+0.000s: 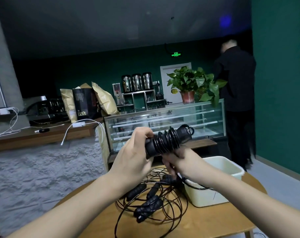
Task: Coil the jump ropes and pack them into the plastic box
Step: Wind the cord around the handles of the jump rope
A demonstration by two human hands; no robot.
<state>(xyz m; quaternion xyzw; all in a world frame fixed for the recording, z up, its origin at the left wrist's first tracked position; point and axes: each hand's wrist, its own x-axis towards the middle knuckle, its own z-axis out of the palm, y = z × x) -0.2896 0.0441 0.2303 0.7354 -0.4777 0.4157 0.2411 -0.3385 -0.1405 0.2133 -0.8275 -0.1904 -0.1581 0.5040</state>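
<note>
Hands up above the bench [205,219]: left hand [133,157] grips the rope-wound handles [164,143], right hand [178,160] pinches the cord beneath. Loose ropes [151,201] lie beside the box [214,191].

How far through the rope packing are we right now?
Early to midway. In hand: the left hand holds one rope's handles with cord wound around them, and the right hand works underneath. Left: several loose ropes lie tangled on the table. One cord crosses the plastic box rim; whether anything is packed inside, I cannot tell.
</note>
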